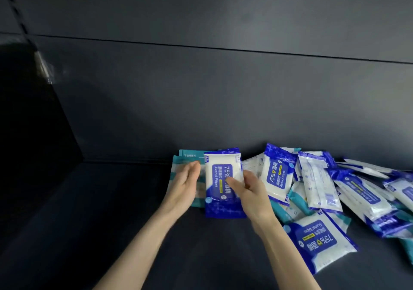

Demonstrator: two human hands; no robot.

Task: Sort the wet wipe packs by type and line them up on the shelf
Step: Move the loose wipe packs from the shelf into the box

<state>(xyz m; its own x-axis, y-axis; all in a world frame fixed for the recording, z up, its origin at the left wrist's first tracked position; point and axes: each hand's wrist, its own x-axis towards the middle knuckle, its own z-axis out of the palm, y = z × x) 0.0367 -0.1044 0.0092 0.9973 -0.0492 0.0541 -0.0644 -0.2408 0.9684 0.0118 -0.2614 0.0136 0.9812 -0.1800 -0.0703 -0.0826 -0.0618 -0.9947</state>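
A blue-and-white alcohol wipe pack (pixel 220 178) stands upright against the shelf's back wall, with another blue pack behind it. My right hand (pixel 248 189) grips its right side, thumb across the front. To its left stand teal-and-white packs (pixel 178 165). My left hand (pixel 187 184) lies flat against them, fingers straight and together. A loose heap of blue packs (pixel 321 178) and teal packs (pixel 298 197) lies to the right. One blue pack (pixel 319 244) lies flat near the front.
The dark shelf board (pixel 111 211) runs left to a black side panel (pixel 33 122). The dark back wall (pixel 201 99) rises behind the packs. The heap runs on past the right edge of the view.
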